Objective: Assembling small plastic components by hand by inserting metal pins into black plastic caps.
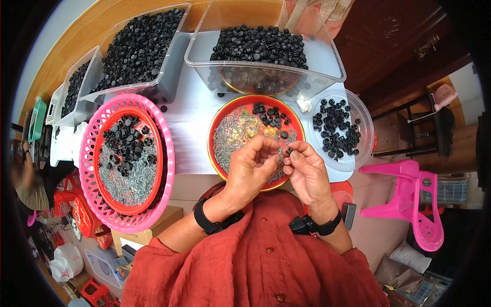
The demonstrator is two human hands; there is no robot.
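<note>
Both hands meet over a round red tray with a gold rim (210, 134), their fingertips almost touching. Thumb and fingers of my left hand (249, 162) are pinched on what looks like a thin silvery screw (280, 152), mostly covered by the fingers. My right hand (310, 174) pinches a small black plastic cap (289, 151) between thumb and forefinger. Beneath them the tray holds many loose silvery screws (228, 137), with a group of black caps (271, 113) at its far right side. Part of the tray's near side is hidden by my hands.
Right of the tray, a round clear lid (365, 123) carries finished-looking black pieces (335, 125). A pink basket (92, 197) with a red bowl (134, 209) of screws and caps stands left. Clear bins (327, 71) of black caps line the back. A pink stool (396, 187) stands right.
</note>
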